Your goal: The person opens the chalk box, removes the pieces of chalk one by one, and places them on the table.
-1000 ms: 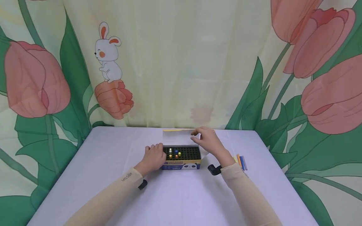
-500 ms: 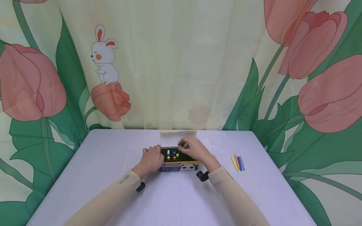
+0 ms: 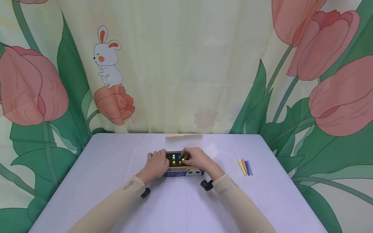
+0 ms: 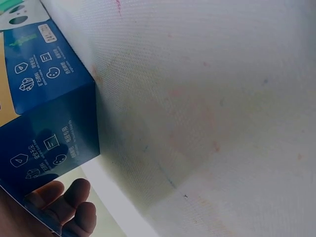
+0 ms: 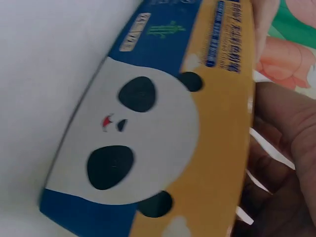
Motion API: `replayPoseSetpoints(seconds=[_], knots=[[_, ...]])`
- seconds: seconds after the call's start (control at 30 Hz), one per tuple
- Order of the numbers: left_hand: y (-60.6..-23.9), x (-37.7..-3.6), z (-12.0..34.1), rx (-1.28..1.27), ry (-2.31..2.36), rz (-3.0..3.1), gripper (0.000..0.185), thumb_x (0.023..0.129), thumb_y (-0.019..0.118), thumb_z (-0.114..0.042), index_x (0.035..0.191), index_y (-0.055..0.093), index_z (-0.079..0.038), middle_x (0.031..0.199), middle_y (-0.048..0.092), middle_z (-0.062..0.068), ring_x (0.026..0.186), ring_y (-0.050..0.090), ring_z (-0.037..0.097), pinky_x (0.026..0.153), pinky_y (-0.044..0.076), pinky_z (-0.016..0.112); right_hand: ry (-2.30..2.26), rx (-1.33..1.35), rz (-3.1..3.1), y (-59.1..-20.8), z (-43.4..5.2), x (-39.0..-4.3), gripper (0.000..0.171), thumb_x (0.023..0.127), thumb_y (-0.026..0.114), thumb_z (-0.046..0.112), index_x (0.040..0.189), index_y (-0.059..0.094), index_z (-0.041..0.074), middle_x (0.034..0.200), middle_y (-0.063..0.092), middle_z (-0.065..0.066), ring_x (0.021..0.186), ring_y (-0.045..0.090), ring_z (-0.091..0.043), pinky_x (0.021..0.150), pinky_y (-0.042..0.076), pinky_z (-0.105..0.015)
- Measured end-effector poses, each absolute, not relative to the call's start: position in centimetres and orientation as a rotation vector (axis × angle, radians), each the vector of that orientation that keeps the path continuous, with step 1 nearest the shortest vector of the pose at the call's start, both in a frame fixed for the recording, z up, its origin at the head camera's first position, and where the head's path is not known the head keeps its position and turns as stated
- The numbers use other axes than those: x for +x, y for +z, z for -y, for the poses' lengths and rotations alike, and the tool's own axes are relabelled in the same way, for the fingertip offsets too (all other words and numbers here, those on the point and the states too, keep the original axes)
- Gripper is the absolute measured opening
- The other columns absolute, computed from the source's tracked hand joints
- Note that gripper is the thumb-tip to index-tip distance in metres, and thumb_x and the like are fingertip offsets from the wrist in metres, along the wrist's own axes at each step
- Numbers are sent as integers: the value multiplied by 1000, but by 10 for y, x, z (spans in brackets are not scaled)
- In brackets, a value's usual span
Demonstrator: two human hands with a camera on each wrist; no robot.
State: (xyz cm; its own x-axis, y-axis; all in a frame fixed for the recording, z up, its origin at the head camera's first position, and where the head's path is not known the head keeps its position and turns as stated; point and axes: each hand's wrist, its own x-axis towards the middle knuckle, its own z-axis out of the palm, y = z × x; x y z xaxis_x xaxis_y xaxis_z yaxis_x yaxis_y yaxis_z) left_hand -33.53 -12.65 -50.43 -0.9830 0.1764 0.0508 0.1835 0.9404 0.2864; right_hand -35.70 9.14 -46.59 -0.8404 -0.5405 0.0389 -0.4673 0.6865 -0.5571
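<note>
A blue and yellow chalk box [image 3: 184, 172] with a panda's face on its front [image 5: 148, 133] stands on the table with its top open. Inside is a dark grid of holes, with several chalk sticks upright at its left part. My left hand [image 3: 157, 163] grips the box's left end; in the left wrist view its curled fingertips [image 4: 76, 192] show past the box edge and flap. Over the grid, the thumb and index finger of my right hand [image 3: 198, 158] come down right at a yellow chalk [image 3: 183, 160]. Whether they pinch it, I cannot tell.
Several loose chalk sticks [image 3: 245, 167], in yellow, orange, blue and purple, lie side by side on the white table [image 3: 122, 155] to the right. The box's lid [image 3: 183, 139] stands raised at the back, and a pale side flap [image 3: 212, 149] sticks out right. A tulip-print curtain [image 3: 175, 64] hangs behind.
My right hand has moved left and down from above the box's right back corner to the chalk sticks in the grid. My left hand keeps its place on the box.
</note>
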Motion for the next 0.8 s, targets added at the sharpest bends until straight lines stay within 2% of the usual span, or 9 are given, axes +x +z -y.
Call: replayPoseSetpoints(seconds=[0.2, 0.33, 0.8], knots=[[-503, -334, 126, -283, -467, 3076, 41, 103, 35, -26, 127, 52, 2, 105, 60, 12, 99, 54, 30, 107, 34, 62, -841, -779, -2799, -470, -89, -354, 14, 92, 77, 14, 105, 72, 13, 86, 69, 5, 76, 62, -8, 70, 53, -27], [-503, -334, 126, -282, -455, 3074, 40, 103, 35, -26, 126, 52, 2, 104, 60, 12, 98, 54, 30, 106, 34, 61, -823, -756, -2808, -470, -88, -354, 12, 92, 77, 15, 103, 73, 13, 85, 69, 5, 77, 61, -8, 71, 53, -28], [-503, -335, 127, -279, -456, 3081, 35, 102, 36, -26, 119, 53, -1, 96, 57, 8, 92, 51, 27, 104, 35, 60, -733, -813, -2813, -463, -88, -354, 10, 97, 72, 16, 107, 70, 13, 91, 70, 3, 81, 62, -10, 75, 53, -30]])
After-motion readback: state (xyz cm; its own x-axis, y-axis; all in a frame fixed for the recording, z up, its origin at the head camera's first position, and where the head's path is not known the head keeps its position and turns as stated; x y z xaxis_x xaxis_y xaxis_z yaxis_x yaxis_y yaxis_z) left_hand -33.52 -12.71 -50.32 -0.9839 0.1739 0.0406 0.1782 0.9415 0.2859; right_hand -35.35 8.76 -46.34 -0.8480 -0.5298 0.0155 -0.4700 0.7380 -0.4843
